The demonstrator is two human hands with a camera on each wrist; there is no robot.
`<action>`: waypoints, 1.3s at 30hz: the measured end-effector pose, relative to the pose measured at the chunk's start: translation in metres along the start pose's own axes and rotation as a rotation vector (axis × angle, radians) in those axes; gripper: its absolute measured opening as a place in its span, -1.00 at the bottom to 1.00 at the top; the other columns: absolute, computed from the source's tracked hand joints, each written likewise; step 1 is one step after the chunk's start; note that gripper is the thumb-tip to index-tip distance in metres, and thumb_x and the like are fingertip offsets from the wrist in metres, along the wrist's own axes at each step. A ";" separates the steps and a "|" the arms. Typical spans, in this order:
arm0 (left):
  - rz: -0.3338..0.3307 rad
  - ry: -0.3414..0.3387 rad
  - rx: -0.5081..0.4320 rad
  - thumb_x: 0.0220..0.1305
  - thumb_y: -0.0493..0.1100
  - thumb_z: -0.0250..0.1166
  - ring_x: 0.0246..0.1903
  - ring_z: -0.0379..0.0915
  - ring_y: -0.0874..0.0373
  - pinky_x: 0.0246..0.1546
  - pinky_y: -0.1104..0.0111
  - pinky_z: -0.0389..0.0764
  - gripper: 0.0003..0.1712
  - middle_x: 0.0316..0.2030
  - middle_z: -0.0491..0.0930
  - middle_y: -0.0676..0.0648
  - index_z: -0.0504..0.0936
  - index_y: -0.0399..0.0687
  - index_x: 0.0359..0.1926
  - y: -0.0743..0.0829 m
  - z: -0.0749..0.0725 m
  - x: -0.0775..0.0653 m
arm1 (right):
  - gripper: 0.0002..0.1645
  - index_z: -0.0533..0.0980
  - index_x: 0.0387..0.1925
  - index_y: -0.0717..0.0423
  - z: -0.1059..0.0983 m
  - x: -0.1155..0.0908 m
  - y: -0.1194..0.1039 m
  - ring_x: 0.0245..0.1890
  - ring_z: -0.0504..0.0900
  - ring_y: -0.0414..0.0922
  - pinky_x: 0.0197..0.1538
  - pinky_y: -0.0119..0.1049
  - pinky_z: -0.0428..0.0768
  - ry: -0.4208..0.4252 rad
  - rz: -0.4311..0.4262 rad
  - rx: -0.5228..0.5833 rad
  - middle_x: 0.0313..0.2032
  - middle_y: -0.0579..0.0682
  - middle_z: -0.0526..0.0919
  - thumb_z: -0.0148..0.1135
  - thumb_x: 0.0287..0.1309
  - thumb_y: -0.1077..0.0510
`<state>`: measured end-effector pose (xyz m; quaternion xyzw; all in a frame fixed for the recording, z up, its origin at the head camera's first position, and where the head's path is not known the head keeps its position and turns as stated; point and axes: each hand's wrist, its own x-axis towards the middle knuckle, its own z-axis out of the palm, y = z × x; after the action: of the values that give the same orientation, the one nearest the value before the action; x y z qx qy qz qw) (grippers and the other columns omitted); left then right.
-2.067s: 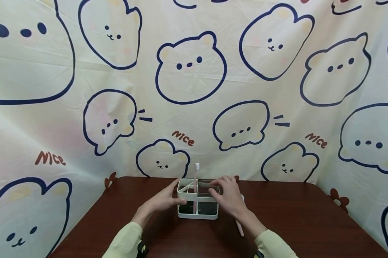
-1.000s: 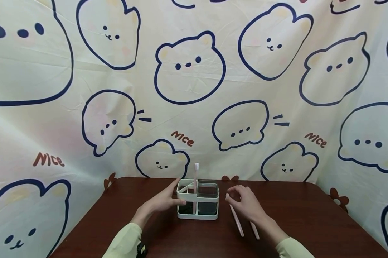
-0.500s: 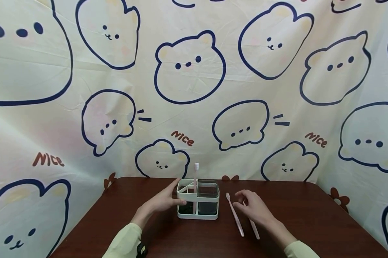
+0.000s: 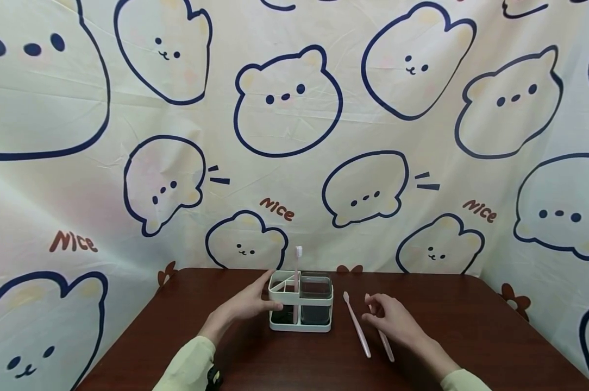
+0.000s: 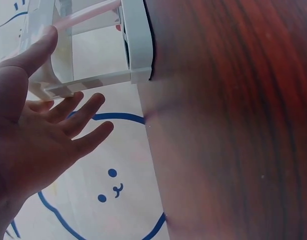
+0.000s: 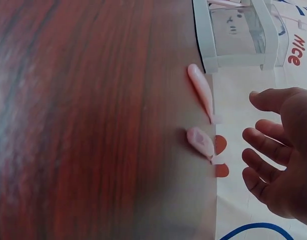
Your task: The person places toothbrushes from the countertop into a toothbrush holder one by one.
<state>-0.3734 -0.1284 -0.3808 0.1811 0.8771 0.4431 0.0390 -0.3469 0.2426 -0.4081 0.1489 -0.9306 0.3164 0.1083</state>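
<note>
A white toothbrush holder [image 4: 315, 328] with clear cups stands upright on the table. My left hand [image 4: 243, 303] grips its left side, thumb at the front and fingers along the side, as the left wrist view also shows. One pink toothbrush [image 4: 298, 263] stands in the holder, bristles up. To the right, two more pink toothbrushes lie side by side: a left toothbrush [image 4: 358, 329] and a right toothbrush [image 4: 387, 348]. Over the right one hovers my right hand [image 4: 396, 321], fingers loosely bent, hiding part of its upper end. Nothing is in that hand in the right wrist view.
The dark brown wooden table [image 4: 255, 364] ends at a back edge just behind the holder. A pale cloth [image 4: 294, 179] printed with cartoon animals hangs behind it and along both sides.
My right hand has left the holder's right side and moved right, past the left lying toothbrush, to above the right one. My left hand has stayed on the holder.
</note>
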 end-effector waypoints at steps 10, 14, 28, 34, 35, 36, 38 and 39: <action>-0.001 0.005 -0.004 0.13 0.02 0.48 0.36 0.21 -0.18 0.35 -0.32 0.14 0.13 0.49 0.16 -0.18 -0.02 0.12 0.57 0.000 0.002 -0.001 | -0.55 0.56 0.02 0.20 -0.004 -0.005 0.009 -0.40 0.45 -0.21 -0.37 -0.41 0.44 -0.071 0.074 0.022 -0.38 -0.10 0.51 0.41 0.15 0.08; -0.009 0.009 -0.006 0.13 0.01 0.48 0.36 0.22 -0.18 0.35 -0.33 0.14 0.13 0.48 0.16 -0.18 -0.02 0.12 0.57 0.000 0.002 -0.002 | -0.54 0.56 0.00 0.23 -0.006 -0.006 0.012 -0.43 0.45 -0.21 -0.40 -0.41 0.42 -0.098 0.080 0.010 -0.40 -0.10 0.51 0.41 0.14 0.06; -0.001 0.004 -0.002 0.15 0.01 0.47 0.40 0.17 -0.20 0.36 -0.32 0.13 0.14 0.51 0.10 -0.19 -0.04 0.10 0.58 -0.001 0.003 0.000 | -0.56 0.57 -0.06 0.18 -0.002 -0.008 0.023 -0.48 0.44 -0.16 -0.46 -0.39 0.38 -0.137 0.167 0.007 -0.45 -0.05 0.48 0.47 0.07 0.08; 0.003 0.000 0.000 0.14 0.02 0.47 0.37 0.21 -0.19 0.35 -0.32 0.14 0.13 0.50 0.13 -0.19 -0.04 0.12 0.57 -0.001 0.001 -0.001 | -0.56 0.56 -0.07 0.22 -0.001 -0.007 0.024 -0.50 0.44 -0.14 -0.48 -0.37 0.39 -0.163 0.166 0.027 -0.47 -0.04 0.48 0.47 0.04 0.12; 0.003 0.000 -0.001 0.14 0.02 0.47 0.37 0.20 -0.19 0.35 -0.32 0.14 0.13 0.50 0.13 -0.19 -0.04 0.11 0.57 -0.001 0.001 -0.001 | -0.56 0.56 -0.07 0.23 -0.001 -0.006 0.025 -0.50 0.45 -0.14 -0.49 -0.37 0.39 -0.169 0.168 0.028 -0.48 -0.04 0.49 0.47 0.04 0.12; 0.002 0.002 0.000 0.14 0.02 0.48 0.38 0.20 -0.19 0.35 -0.32 0.14 0.13 0.50 0.13 -0.19 -0.04 0.10 0.57 -0.001 0.001 0.000 | -0.57 0.57 -0.08 0.23 0.000 -0.006 0.026 -0.51 0.45 -0.14 -0.49 -0.37 0.39 -0.175 0.174 0.028 -0.48 -0.04 0.49 0.48 0.04 0.12; 0.001 0.005 -0.001 0.14 0.02 0.48 0.38 0.19 -0.20 0.35 -0.33 0.14 0.14 0.49 0.14 -0.19 -0.03 0.10 0.57 -0.001 0.001 -0.001 | -0.56 0.57 -0.08 0.25 0.000 -0.006 0.026 -0.55 0.47 -0.15 -0.51 -0.36 0.41 -0.189 0.180 0.030 -0.50 -0.03 0.51 0.48 0.03 0.13; 0.000 0.006 -0.003 0.14 0.02 0.48 0.39 0.19 -0.20 0.35 -0.33 0.13 0.14 0.50 0.13 -0.19 -0.03 0.10 0.57 -0.001 0.001 -0.001 | -0.55 0.57 -0.08 0.26 0.001 -0.005 0.026 -0.57 0.47 -0.16 -0.52 -0.36 0.42 -0.194 0.185 0.030 -0.51 -0.03 0.51 0.48 0.03 0.13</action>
<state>-0.3727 -0.1283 -0.3826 0.1797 0.8765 0.4451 0.0366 -0.3513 0.2632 -0.4250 0.0941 -0.9416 0.3230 -0.0143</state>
